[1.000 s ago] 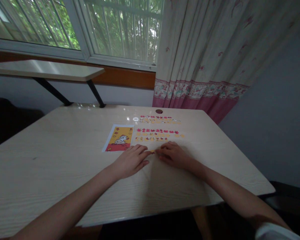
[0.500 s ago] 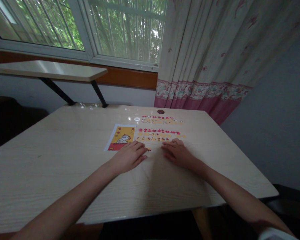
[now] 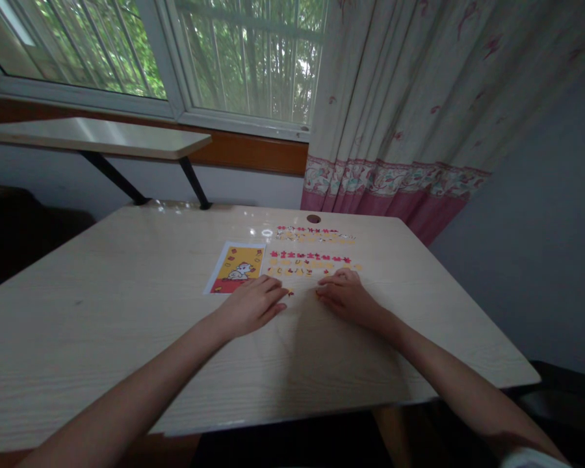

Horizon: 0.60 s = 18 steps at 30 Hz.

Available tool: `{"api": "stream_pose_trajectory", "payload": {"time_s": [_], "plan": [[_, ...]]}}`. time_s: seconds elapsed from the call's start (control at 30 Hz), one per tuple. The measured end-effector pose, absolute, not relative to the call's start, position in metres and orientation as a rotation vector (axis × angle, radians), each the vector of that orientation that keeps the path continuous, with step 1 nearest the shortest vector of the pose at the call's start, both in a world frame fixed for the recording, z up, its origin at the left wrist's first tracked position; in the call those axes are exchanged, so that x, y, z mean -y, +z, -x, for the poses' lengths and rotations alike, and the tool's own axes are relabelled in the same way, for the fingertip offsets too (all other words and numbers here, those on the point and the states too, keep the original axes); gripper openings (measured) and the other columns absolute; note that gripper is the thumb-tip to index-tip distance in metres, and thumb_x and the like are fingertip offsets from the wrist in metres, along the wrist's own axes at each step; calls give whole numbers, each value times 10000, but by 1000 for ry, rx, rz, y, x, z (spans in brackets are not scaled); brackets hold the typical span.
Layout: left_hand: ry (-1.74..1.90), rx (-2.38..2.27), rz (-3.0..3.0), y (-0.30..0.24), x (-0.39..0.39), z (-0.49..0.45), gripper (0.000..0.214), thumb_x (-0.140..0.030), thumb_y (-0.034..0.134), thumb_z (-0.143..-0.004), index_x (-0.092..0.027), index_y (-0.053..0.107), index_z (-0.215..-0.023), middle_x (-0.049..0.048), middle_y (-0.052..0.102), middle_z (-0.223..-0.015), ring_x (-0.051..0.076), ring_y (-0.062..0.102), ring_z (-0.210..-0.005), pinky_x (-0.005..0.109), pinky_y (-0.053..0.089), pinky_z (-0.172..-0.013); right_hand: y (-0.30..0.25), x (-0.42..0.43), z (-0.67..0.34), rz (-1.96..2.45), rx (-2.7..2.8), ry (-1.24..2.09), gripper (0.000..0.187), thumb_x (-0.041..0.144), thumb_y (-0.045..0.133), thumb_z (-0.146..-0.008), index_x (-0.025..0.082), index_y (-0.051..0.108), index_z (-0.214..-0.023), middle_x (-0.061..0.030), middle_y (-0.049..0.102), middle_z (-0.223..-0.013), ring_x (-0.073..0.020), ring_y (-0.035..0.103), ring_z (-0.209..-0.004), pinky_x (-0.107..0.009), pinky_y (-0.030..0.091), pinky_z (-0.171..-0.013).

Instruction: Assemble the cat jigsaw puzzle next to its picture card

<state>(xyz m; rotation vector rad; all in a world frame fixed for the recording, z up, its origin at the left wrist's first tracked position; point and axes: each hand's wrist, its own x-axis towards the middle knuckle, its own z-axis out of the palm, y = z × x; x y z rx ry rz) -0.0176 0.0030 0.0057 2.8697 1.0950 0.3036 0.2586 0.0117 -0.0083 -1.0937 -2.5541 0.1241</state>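
My left hand (image 3: 251, 303) lies flat on the wooden table (image 3: 102, 305) with its fingers stretched toward a small yellow jigsaw piece (image 3: 290, 292) at its fingertips. My right hand (image 3: 344, 294) rests on the table a little to the right, fingers curled and pressed down at the near end of the rows of small red and yellow puzzle pieces (image 3: 308, 260). What its fingers hold, if anything, is hidden. A picture card (image 3: 236, 268) with a white cartoon animal on yellow and red lies just beyond my left hand.
A further row of pieces (image 3: 312, 234) lies near a round cable hole (image 3: 313, 219) at the table's back edge. A raised shelf on black brackets (image 3: 92, 138) stands at the back left under the window. A flowered curtain (image 3: 419, 117) hangs behind the right side.
My hands have drawn slightly apart, exposing the small yellow piece between them. My right hand has moved a little forward toward the rows of pieces and curled its fingers.
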Motion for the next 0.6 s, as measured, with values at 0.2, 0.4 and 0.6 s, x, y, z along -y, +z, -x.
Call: {"api": "stream_pose_trajectory", "payload": {"time_s": [0.2,0.4,0.6], "plan": [[335,-1090,-2875,4,-4,19,318,-350,399,-948,-188,563,-1167,99,592,-1079,239,532,-1011,383,446,-860,-4,-11,-261,847,2649,218,248,218,463,-923,243,655,-1078,-40,687,-1031,-194,504,-994,-369,363,-926],[331,-1074,-2861,4,-4,20,312,-358,400,-948,-188,577,-1141,97,592,-1068,237,536,-1000,380,447,-853,4,-14,-268,988,2657,160,189,331,557,-873,207,699,-884,-51,678,-817,-189,539,-854,-329,390,-795],[386,-1052,-2861,1,-6,21,310,-367,392,-950,-188,577,-1124,99,595,-1072,236,537,-1004,379,446,-855,1,-27,-292,1072,2640,164,199,234,515,-868,225,693,-957,-40,678,-812,-174,571,-810,-311,383,-761]]}}
